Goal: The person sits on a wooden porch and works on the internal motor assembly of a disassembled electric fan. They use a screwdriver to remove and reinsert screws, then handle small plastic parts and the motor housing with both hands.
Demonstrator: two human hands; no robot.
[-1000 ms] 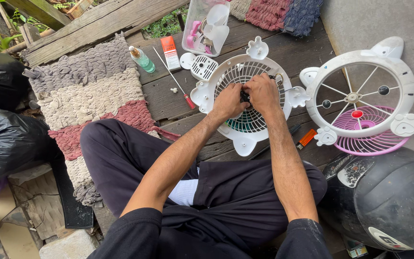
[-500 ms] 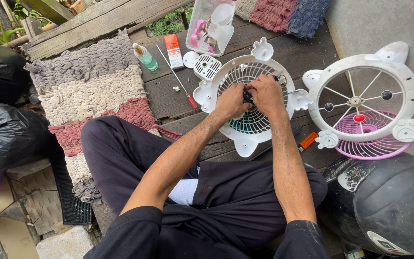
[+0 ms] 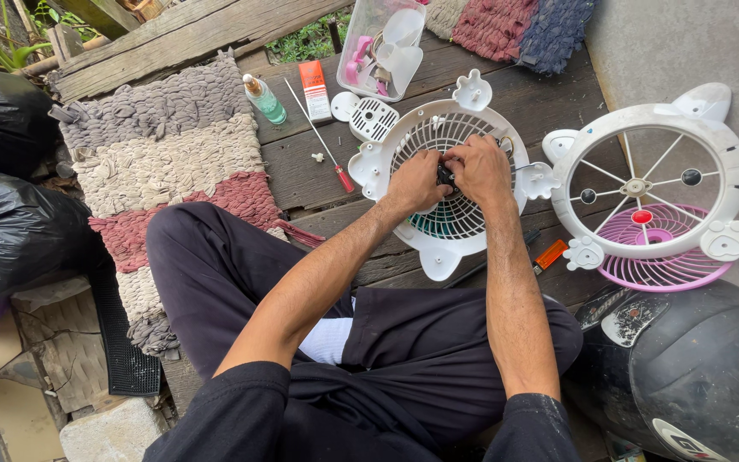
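Both hands meet over the centre of the white fan grille (image 3: 453, 184) lying flat on the plank floor, left hand (image 3: 416, 181) and right hand (image 3: 481, 168) fingers pinching a small dark part (image 3: 446, 175) directly between them.

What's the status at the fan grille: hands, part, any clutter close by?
Left hand, right hand both gripping small dark part at white fan grille centre. Screwdriver lies left, apart.

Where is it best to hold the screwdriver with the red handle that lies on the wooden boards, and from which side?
Grip the red handle of the screwdriver, probably from above. It lies flat on the boards, free of other things, with its thin shaft pointing away towards the green bottle; the handle is thicker and nearest the left hand.
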